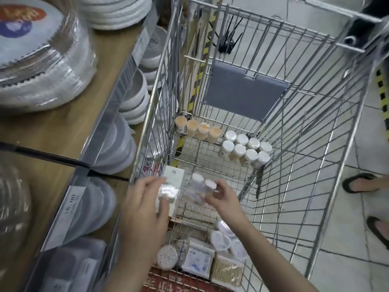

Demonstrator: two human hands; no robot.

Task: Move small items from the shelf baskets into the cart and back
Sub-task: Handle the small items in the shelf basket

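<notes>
Both hands are over the wire cart [328, 157]. The right hand [221, 196] pinches a small clear pack of white-capped bottles [196, 189], held above the cart floor. The left hand [145, 199] curls its fingers round a white box [171, 186] at the cart's left wall. Orange-topped tubes [197, 130] and white-capped jars [246, 149] stand at the far end, swab boxes [212, 262] nearest.

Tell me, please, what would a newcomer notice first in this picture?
First, the two hands low in the middle: the left hand holds a white pack and the right hand pinches small bottles above the wire cart. Next, rows of capped jars stand at the cart's far end, and wrapped plates sit stacked on the shelf at left.
</notes>
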